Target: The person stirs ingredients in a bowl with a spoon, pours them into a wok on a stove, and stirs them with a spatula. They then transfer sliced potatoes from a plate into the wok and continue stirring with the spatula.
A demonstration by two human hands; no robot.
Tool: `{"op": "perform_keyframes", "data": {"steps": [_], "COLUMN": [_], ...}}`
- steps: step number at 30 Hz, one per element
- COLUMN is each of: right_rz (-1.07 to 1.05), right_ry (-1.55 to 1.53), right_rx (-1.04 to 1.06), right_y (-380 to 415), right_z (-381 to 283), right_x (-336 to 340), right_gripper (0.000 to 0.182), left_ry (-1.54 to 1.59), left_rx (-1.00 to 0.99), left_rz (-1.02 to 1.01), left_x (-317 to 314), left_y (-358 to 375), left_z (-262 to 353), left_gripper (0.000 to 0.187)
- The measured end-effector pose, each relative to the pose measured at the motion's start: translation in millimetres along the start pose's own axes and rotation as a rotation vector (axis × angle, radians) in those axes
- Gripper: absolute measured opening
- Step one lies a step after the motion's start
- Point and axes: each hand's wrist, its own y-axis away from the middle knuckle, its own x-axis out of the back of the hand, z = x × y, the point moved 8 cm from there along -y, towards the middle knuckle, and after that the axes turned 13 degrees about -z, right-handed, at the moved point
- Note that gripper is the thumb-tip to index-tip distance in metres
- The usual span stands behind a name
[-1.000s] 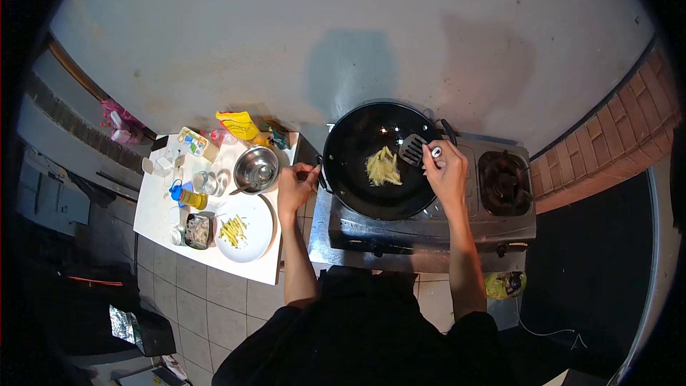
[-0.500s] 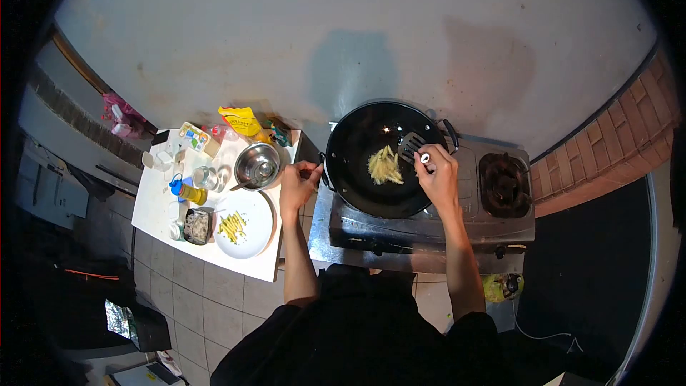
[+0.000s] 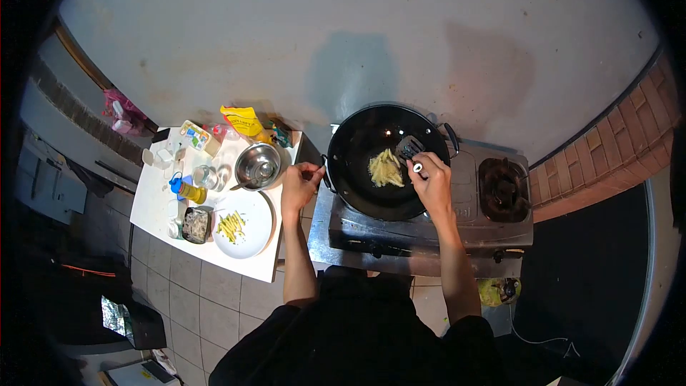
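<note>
A black wok point(image 3: 357, 129) sits on the left side of the gas stove, with pale, batter-coated strips of food point(image 3: 386, 169) heaped in its middle. My right hand point(image 3: 431, 179) is wrapped round the handle of a black slotted spatula point(image 3: 409, 146), whose head is over the wok just right of the strips. At the wok's left side, my left hand point(image 3: 303, 184) has its fingers closed at the loop handle point(image 3: 328, 174). To the left, a white plate point(image 3: 254, 232) on the table bears more yellowish strips.
The white table point(image 3: 243, 266) also carries a steel bowl point(image 3: 258, 165), a yellow bag point(image 3: 243, 120), an oil bottle point(image 3: 191, 193), and a dark container point(image 3: 196, 224). A second burner point(image 3: 504, 189) lies right of the wok. The wall rises behind the stove.
My right hand has shifted slightly left and down with the spatula, its head nearer the strips. My left hand has stayed by the wok handle.
</note>
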Motion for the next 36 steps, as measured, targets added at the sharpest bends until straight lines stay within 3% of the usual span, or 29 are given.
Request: {"op": "perform_keyframes", "data": {"steps": [2,4,10,13,36], "right_rz": [-0.012,-0.011,0.024,0.039,0.059], "right_ry": [0.008,-0.013,-0.051,-0.053,-0.252], "right_rx": [-0.005,-0.020,-0.017,0.002,-0.035], "right_y": [-0.8,-0.1,-3.3,-6.9,-15.2], "right_z": [-2.2,1.2,6.9,4.8,-21.1], "right_x": [-1.2,-5.4,-16.0,-18.5,-45.8], "right_gripper": [0.015,0.015,0.015,0.013,0.008], "left_ry": [-0.006,-0.007,-0.024,-0.052,-0.069], "left_rx": [-0.014,0.114,0.128,-0.004,0.067], "left_rz": [-0.004,-0.044,-0.054,0.005,-0.027], "left_x": [0.0,-0.7,-0.6,0.8,-0.8], "left_y": [-0.7,0.1,1.4,0.7,0.9], "left_z": [-1.9,-5.6,-2.8,-0.4,-6.7], "left_gripper": [0.018,0.020,0.021,0.020,0.023]}}
